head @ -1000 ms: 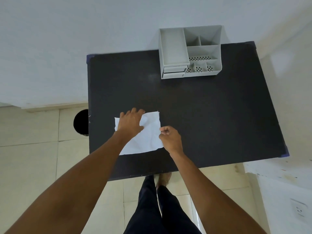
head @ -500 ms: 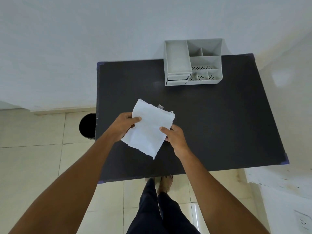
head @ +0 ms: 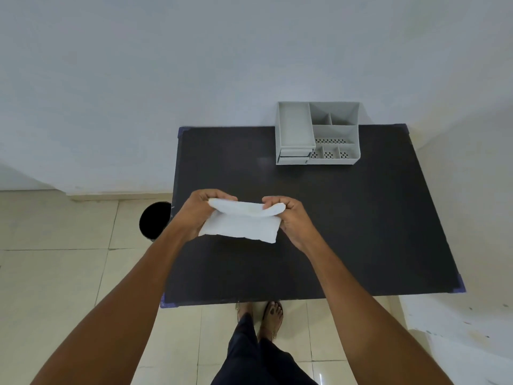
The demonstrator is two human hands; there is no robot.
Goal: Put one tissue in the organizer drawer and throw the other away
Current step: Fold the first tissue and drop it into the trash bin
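Note:
A white tissue hangs folded over in the air above the black table. My left hand pinches its upper left corner and my right hand pinches its upper right corner. The grey organizer stands at the table's far edge against the wall, with two small shut drawers at its front left. Only one tissue can be seen; whether a second layer lies within it I cannot tell.
A round black bin stands on the tiled floor just left of the table. My legs and feet are at the table's near edge. A white wall rises behind the table.
The tissue lay flat on the table a second ago. Both hands lifted it off the surface, and it is now folded over between them. The view has tilted, showing more wall.

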